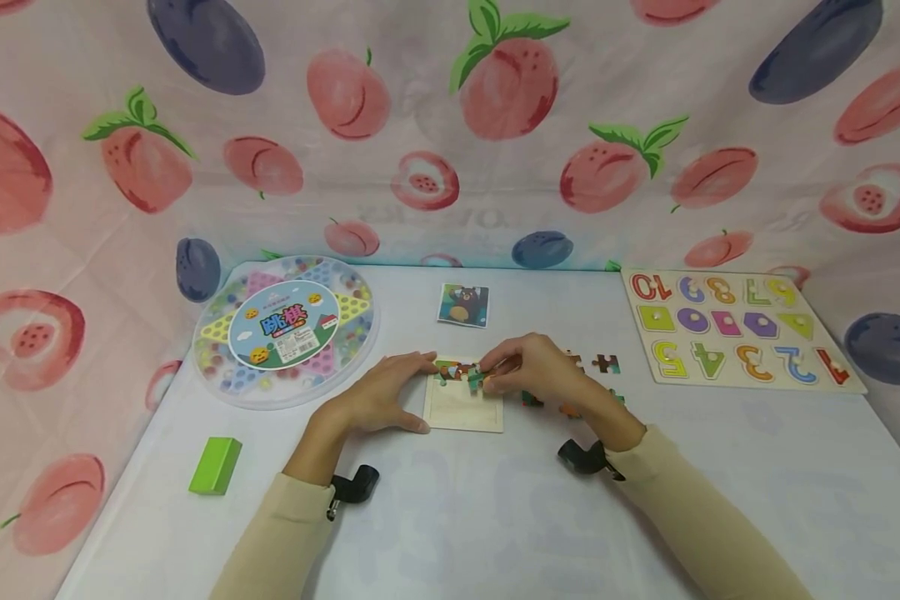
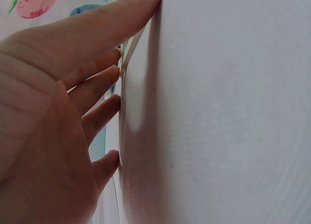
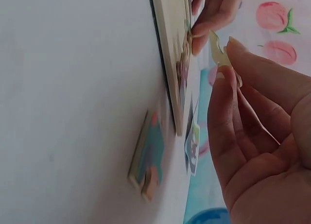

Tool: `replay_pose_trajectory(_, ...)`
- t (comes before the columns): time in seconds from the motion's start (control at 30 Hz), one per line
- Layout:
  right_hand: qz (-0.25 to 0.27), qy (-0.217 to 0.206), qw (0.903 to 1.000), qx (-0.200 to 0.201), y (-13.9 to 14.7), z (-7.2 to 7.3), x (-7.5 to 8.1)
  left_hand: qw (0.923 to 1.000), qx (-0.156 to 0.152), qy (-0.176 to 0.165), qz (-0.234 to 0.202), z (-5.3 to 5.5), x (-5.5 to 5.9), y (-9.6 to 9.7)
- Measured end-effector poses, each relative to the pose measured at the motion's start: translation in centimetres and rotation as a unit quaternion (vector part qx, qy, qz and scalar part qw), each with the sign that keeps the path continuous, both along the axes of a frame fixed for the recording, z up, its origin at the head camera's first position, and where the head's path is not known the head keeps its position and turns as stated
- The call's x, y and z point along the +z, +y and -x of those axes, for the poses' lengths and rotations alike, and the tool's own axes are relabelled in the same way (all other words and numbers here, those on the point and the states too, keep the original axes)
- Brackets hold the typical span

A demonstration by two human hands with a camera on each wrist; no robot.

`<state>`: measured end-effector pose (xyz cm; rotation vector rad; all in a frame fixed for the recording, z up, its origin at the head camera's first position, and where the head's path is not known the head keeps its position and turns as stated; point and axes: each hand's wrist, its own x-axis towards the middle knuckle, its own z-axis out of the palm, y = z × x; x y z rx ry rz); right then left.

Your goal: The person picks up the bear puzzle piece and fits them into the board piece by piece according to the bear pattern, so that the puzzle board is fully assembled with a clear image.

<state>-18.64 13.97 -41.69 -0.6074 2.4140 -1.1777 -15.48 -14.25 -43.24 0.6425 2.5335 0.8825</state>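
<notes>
A small wooden puzzle board (image 1: 461, 414) lies in front of me, with a few joined pieces (image 1: 450, 369) along its far edge. My right hand (image 1: 540, 377) pinches a jigsaw piece (image 3: 218, 51) between thumb and fingertips, held over the board's upper right part. At the board's left side is my left hand (image 1: 381, 396). Its fingers reach to the far left corner and its thumb lies by the near left corner. In the left wrist view, the left hand (image 2: 53, 122) has its fingers spread, fingertips at the table surface. Several loose pieces (image 1: 606, 363) lie right of the board, partly hidden by my right hand.
A picture card with a bear (image 1: 463, 305) lies beyond the board. To the left are a round Chinese checkers set (image 1: 285, 329) and a green block (image 1: 216, 465). A number and shape board (image 1: 742, 329) sits at the far right. A fruit-print curtain (image 1: 420, 108) hangs behind.
</notes>
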Motion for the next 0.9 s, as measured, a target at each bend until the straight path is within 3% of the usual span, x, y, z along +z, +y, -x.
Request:
replay_pose_trajectory(0.5,0.034,0.029,0.9984,0.034,-3.1,-0.2,-1.0,1.0000,0.001,0.006,-0.005,0.0,-0.1,-0.1)
replay_pose_trajectory(0.9,-0.005,0.040,0.9987,0.031,-4.7,-0.7,-1.8,1.0000,0.004,0.009,0.001,0.0,-0.1,0.0)
